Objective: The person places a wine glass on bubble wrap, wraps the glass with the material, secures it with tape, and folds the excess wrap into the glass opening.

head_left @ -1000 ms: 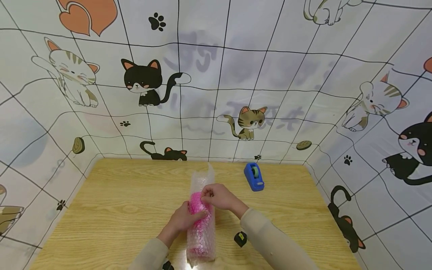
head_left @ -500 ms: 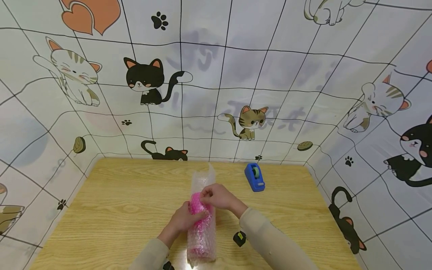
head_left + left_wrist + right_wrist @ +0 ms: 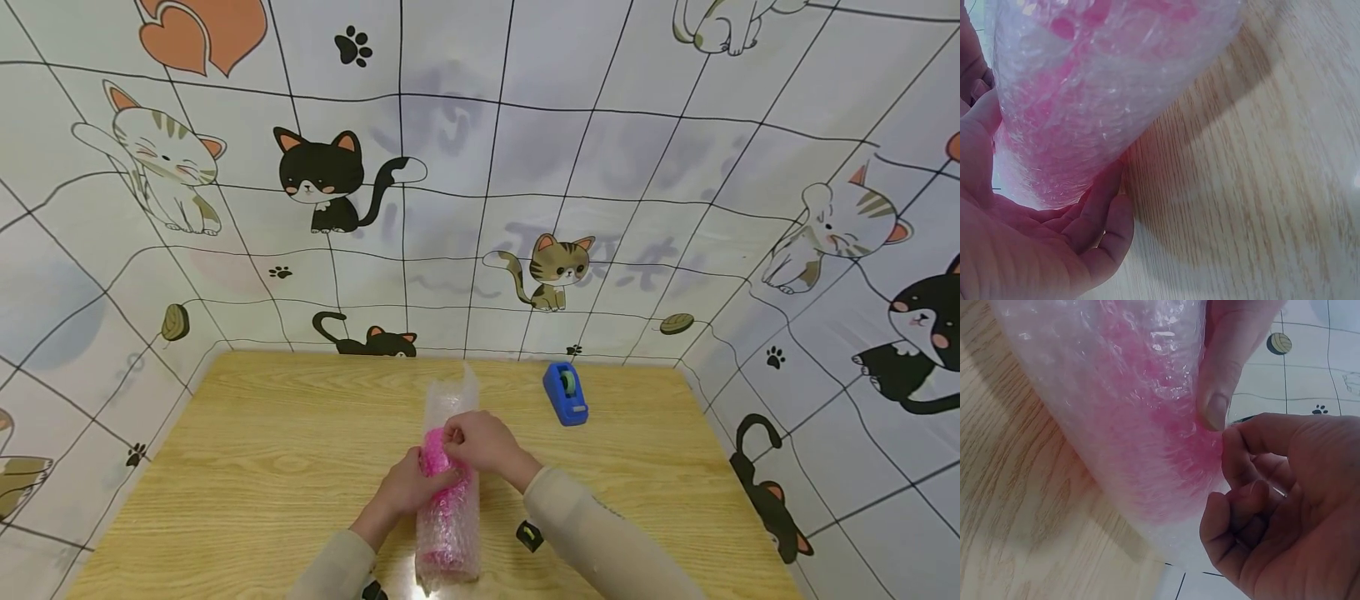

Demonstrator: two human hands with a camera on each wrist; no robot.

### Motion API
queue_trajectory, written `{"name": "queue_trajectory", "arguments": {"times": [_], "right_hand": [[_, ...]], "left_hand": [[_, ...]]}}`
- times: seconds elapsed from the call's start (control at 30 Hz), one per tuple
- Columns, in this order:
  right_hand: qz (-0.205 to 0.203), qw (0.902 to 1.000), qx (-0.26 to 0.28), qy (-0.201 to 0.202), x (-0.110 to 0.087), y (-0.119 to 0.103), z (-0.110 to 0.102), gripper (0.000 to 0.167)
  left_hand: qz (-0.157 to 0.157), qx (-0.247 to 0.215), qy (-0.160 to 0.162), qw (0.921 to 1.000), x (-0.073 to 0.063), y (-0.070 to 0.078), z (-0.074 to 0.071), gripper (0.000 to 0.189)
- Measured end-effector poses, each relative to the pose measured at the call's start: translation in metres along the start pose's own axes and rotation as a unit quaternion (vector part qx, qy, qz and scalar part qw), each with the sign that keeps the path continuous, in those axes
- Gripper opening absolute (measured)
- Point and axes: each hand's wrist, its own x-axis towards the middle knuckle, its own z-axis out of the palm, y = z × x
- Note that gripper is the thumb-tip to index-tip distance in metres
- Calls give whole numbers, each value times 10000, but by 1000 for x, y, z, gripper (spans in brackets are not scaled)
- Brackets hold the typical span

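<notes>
A pink item (image 3: 450, 500) shows through a long roll of clear bubble wrap (image 3: 446, 400), standing lengthwise at the table's middle. My left hand (image 3: 408, 483) holds the roll from the left; in the left wrist view its fingers curl under the wrap (image 3: 1104, 100), the thumb lying along the other side. From the right, my right hand (image 3: 483, 442) bends over the top of the roll. In the right wrist view, its curled fingers (image 3: 1257, 519) pinch at the edge of the wrap, right by the left thumb (image 3: 1217, 409). What lies inside the wrap is blurred by the bubbles.
A blue tape dispenser (image 3: 566, 393) with a roll of greenish tape stands at the back right of the wooden table (image 3: 285, 442). Sheets printed with cats (image 3: 322, 183) hang around the back and sides. A small black device (image 3: 529, 536) shows beside the right sleeve.
My right hand has turned slightly and shifted a little left over the wrap, its forearm moving with it. My left hand and the roll stay in place.
</notes>
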Motion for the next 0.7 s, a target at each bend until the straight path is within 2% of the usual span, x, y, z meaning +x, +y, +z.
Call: {"name": "queue_trajectory", "arguments": {"times": [0.13,0.23,0.4,0.7], "right_hand": [[27,9993,-373,75,-1,-4,1,9],[199,9990,-390,60,-2,-6,2,7],[497,9983,-315,3,-1,-9,0,21],[889,9955,-330,-25,-2,-12,-3,22]], "left_hand": [[19,-10,19,10000,-1,1,-1,99],[-11,-13,18,10000,-1,2,-1,99],[-36,-38,46,10000,-1,2,0,101],[-3,-45,52,10000,0,2,1,100]]}}
